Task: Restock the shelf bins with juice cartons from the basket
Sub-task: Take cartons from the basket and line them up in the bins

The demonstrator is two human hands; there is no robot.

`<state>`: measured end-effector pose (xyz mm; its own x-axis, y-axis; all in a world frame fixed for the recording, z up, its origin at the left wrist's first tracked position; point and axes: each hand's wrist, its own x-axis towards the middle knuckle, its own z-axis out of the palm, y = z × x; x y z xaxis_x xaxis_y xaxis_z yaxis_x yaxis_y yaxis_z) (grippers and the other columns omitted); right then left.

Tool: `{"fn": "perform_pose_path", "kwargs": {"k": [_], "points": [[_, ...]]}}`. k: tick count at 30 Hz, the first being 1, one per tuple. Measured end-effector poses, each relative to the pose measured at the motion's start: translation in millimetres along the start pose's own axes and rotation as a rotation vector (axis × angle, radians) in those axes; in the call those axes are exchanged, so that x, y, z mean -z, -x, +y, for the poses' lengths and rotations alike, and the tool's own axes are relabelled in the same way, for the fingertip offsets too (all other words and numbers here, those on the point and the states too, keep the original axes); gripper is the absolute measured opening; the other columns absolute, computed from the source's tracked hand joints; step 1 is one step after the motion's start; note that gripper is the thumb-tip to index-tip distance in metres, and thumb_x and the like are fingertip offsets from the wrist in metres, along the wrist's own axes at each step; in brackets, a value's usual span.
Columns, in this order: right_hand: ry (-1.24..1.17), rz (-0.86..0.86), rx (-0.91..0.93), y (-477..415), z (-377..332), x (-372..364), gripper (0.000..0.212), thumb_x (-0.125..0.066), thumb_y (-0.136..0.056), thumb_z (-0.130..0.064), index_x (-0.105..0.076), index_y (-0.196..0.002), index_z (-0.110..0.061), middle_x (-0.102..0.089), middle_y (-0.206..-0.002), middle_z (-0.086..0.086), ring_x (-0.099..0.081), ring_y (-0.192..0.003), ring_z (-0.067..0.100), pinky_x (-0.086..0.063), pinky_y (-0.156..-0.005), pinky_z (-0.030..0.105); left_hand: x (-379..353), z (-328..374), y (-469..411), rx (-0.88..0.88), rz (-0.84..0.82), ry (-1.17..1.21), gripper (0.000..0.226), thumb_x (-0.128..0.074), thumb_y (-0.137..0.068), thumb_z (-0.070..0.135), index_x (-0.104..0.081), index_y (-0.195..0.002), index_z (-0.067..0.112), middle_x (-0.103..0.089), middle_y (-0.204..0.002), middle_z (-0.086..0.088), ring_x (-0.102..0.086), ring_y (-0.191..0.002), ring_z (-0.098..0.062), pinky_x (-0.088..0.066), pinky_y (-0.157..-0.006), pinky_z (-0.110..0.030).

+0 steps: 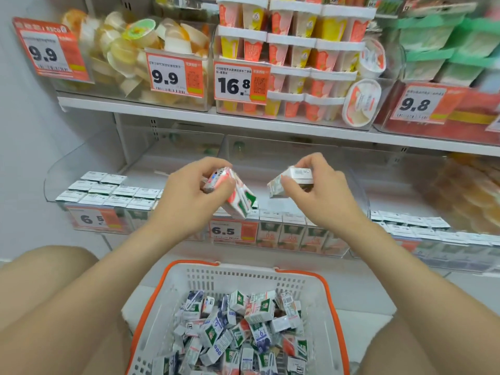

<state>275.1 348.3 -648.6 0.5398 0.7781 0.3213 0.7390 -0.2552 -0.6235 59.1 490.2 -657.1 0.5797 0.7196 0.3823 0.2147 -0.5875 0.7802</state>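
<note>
My left hand (186, 196) grips two or more small juice cartons (238, 196), white with red and green print, tilted above the middle clear shelf bin (349, 250). My right hand (316, 190) holds one small juice carton (292, 180) over the same bin. That bin has a front row of upright cartons (292, 234) and bare floor behind them. The left bin (54, 182) holds rows of white-topped cartons (108, 193). Below, between my knees, a white basket with orange rim (330, 293) holds a loose heap of several mixed cartons (243, 328).
A third bin of cartons (433, 234) stands at the right. The upper shelf (243, 123) carries jelly cups, pudding packs and price tags 9.9, 16.8, 9.8. Tags reading 6.5 (224, 230) hang on the lower bins. My knees flank the basket.
</note>
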Motion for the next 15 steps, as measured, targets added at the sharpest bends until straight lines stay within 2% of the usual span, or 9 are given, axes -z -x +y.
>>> {"fn": "perform_pose_path", "kwargs": {"k": [3,6,8,12,15], "points": [[0.234,-0.119,0.017,-27,17,-12,0.042,-0.058,-0.099,-0.06,-0.052,-0.114,-0.021,-0.065,-0.088,0.002,-0.059,-0.084,0.021,-0.045,-0.06,0.037,-16,-4,-4,0.085,0.08,0.124,0.017,-0.068,-0.098,0.031,-0.071,-0.115,0.034,-0.073,-0.101,0.018,-0.072,-0.087,-0.006,-0.052,-0.071,-0.024],[0.337,-0.18,0.007,-43,35,-37,0.051,-0.06,-0.097,-0.063,-0.057,-0.102,-0.012,-0.063,-0.098,0.007,-0.06,-0.09,0.029,-0.041,-0.067,0.039,-26,-3,-11,0.074,0.113,0.09,0.017,-0.067,-0.1,0.034,-0.068,-0.117,0.034,-0.072,-0.101,0.021,-0.069,-0.09,0.0,-0.053,-0.075,-0.021],[0.327,-0.24,-0.024,-45,41,-54,0.055,-0.06,-0.094,-0.066,-0.058,-0.099,-0.012,-0.066,-0.094,0.006,-0.062,-0.088,0.029,-0.048,-0.067,0.041,-29,-3,-16,0.073,0.133,0.058,0.018,-0.066,-0.1,0.036,-0.068,-0.117,0.034,-0.072,-0.103,0.021,-0.067,-0.094,0.002,-0.051,-0.077,-0.02],[0.318,-0.312,0.027,-52,40,-66,0.053,-0.065,-0.087,-0.072,-0.063,-0.1,-0.021,-0.067,-0.096,-0.001,-0.061,-0.089,0.024,-0.055,-0.074,0.043,-29,-9,-21,0.12,0.147,0.01,0.015,-0.066,-0.099,0.036,-0.069,-0.114,0.035,-0.073,-0.1,0.021,-0.067,-0.09,0.004,-0.051,-0.074,-0.017],[0.255,-0.442,0.007,-54,41,-63,0.037,-0.063,-0.094,-0.065,-0.07,-0.095,-0.029,-0.07,-0.094,-0.004,-0.063,-0.088,0.016,-0.053,-0.075,0.038,-27,-9,-22,0.13,0.161,-0.007,0.013,-0.067,-0.098,0.036,-0.072,-0.11,0.032,-0.075,-0.096,0.019,-0.067,-0.088,0.004,-0.053,-0.075,-0.018]]}}
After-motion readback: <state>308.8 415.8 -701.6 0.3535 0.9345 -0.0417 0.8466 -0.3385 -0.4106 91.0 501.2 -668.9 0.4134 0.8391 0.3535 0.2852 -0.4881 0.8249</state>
